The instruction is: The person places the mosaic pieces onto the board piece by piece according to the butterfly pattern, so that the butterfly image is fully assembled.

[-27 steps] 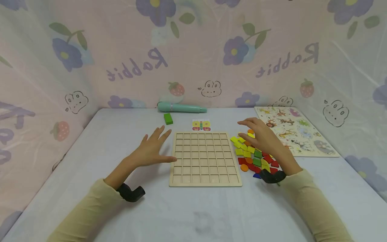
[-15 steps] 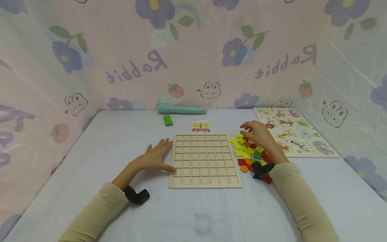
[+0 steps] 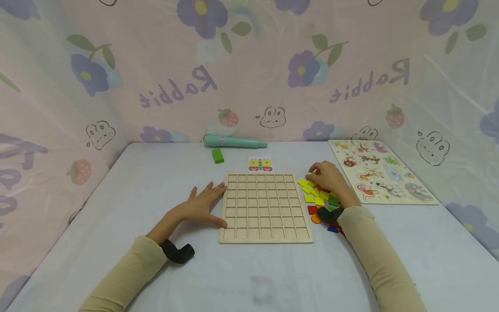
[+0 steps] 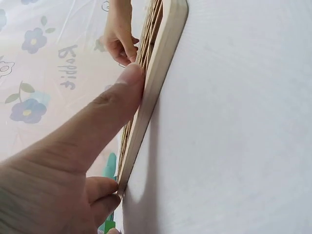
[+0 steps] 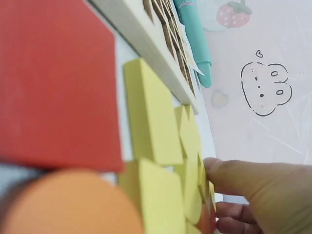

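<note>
Left hand (image 3: 200, 206): resting spread, thumb touching the board's left edge.
Board (image 3: 267, 203): lying left of the coloured pieces (image 3: 319, 201).
Right hand (image 3: 329, 177): touching far pieces, fingertips hiding; cannot tell whether pinching.
Wristband (image 3: 329, 215): covering some pieces.

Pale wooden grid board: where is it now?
In the head view's centre, the pale wooden grid board has the left hand on its left edge and small, flat coloured tiles by its right edge.
</note>
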{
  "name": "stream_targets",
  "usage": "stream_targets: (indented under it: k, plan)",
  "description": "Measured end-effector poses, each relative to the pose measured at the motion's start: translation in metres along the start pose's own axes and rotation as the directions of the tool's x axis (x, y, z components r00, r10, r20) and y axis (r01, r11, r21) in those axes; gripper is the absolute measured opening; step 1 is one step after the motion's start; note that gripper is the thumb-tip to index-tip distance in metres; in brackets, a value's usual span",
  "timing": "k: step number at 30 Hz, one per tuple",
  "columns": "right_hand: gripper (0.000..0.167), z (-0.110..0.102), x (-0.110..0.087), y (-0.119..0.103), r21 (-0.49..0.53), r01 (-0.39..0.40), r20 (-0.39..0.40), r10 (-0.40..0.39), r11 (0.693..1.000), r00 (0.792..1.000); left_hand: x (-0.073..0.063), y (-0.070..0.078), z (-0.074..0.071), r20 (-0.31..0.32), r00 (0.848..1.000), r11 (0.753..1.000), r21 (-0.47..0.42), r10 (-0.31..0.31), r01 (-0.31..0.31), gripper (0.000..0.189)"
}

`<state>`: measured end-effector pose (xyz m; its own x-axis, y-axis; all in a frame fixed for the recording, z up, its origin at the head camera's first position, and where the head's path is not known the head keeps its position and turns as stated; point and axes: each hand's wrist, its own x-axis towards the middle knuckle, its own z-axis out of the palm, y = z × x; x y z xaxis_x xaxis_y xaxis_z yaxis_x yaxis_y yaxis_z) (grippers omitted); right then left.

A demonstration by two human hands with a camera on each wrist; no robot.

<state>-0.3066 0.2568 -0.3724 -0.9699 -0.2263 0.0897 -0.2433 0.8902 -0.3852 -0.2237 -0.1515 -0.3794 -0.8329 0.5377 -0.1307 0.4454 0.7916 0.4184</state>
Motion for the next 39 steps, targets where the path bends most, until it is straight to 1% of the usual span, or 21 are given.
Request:
stream_targets:
  k: [4, 6, 7, 10, 12, 13, 15, 16, 18, 20, 22, 25, 30, 32, 34, 39]
  plan:
    - [0.025, 0.003, 0.002, 0.001, -0.018, 0.080, -0.018, -0.081, 0.997, 0.997, 0.000, -0.001, 0.000, -0.002, 1.000, 1.000, 0.006, 0.001, -0.001, 0.111]
    - [0.030, 0.004, 0.003, 0.001, -0.028, 0.107, -0.023, -0.107, 0.994, 0.994, 0.001, -0.001, 0.000, -0.003, 1.000, 1.000, 0.004, 0.002, -0.002, 0.111]
    - [0.033, 0.005, 0.003, 0.001, -0.033, 0.106, -0.026, -0.106, 0.994, 0.994, 0.001, -0.001, 0.000, -0.003, 1.000, 1.000, 0.004, 0.003, -0.003, 0.111]
    - [0.041, 0.007, 0.003, 0.002, -0.059, 0.060, -0.044, -0.062, 0.996, 0.997, 0.001, -0.001, 0.000, -0.004, 1.000, 1.000, -0.001, 0.005, -0.005, 0.111]
    - [0.039, 0.008, 0.003, 0.002, -0.075, 0.034, -0.060, -0.039, 0.997, 0.997, 0.001, 0.000, 0.000, -0.004, 1.000, 1.000, -0.001, 0.007, -0.007, 0.111]
    - [0.035, 0.008, 0.003, 0.003, -0.077, 0.035, -0.066, -0.040, 0.996, 0.997, 0.001, 0.000, 0.000, -0.003, 1.000, 1.000, -0.001, 0.007, -0.007, 0.111]
    - [0.030, 0.009, 0.003, 0.004, -0.072, 0.062, -0.081, -0.068, 0.995, 0.994, 0.000, 0.001, 0.000, -0.003, 1.000, 1.000, -0.002, 0.010, -0.010, 0.110]
    - [0.030, 0.009, 0.003, 0.004, -0.069, 0.079, -0.086, -0.085, 0.994, 0.993, 0.000, 0.001, 0.000, -0.002, 1.000, 1.000, -0.002, 0.012, -0.012, 0.110]
    - [0.035, 0.010, 0.003, 0.004, -0.061, 0.094, -0.090, -0.100, 0.994, 0.991, 0.000, 0.001, 0.000, -0.003, 1.000, 1.000, -0.003, 0.016, -0.016, 0.109]
    - [0.041, 0.010, 0.003, 0.004, -0.056, 0.078, -0.087, -0.082, 0.995, 0.993, -0.001, 0.001, 0.000, -0.003, 1.000, 1.000, -0.005, 0.018, -0.018, 0.109]
    - [0.043, 0.011, 0.002, 0.005, -0.055, 0.046, -0.082, -0.050, 0.997, 0.995, 0.000, 0.002, 0.000, -0.003, 1.000, 1.000, -0.007, 0.019, -0.019, 0.109]
    - [0.039, 0.011, 0.002, 0.006, -0.053, 0.013, -0.087, -0.018, 0.999, 0.996, 0.000, 0.002, 0.000, -0.003, 1.000, 1.000, -0.009, 0.019, -0.019, 0.109]
    - [0.030, 0.011, 0.004, 0.005, -0.024, 0.022, -0.090, -0.024, 0.999, 0.996, 0.000, 0.000, 0.000, -0.004, 1.000, 1.000, 0.000, 0.030, -0.030, 0.110]
    - [0.028, 0.010, 0.005, 0.001, 0.007, 0.040, -0.085, -0.039, 0.999, 0.996, 0.001, -0.002, 0.000, -0.006, 0.999, 0.999, 0.004, 0.039, -0.039, 0.109]
    - [0.026, 0.008, 0.007, -0.007, 0.049, 0.074, -0.080, -0.070, 0.996, 0.994, 0.001, -0.003, 0.000, -0.006, 0.999, 0.999, 0.004, 0.043, -0.043, 0.109]
    - [0.025, 0.006, 0.011, -0.044, 0.144, 0.197, -0.078, -0.187, 0.970, 0.979, 0.000, -0.005, -0.001, -0.010, 0.999, 0.999, -0.011, 0.048, -0.048, 0.109]
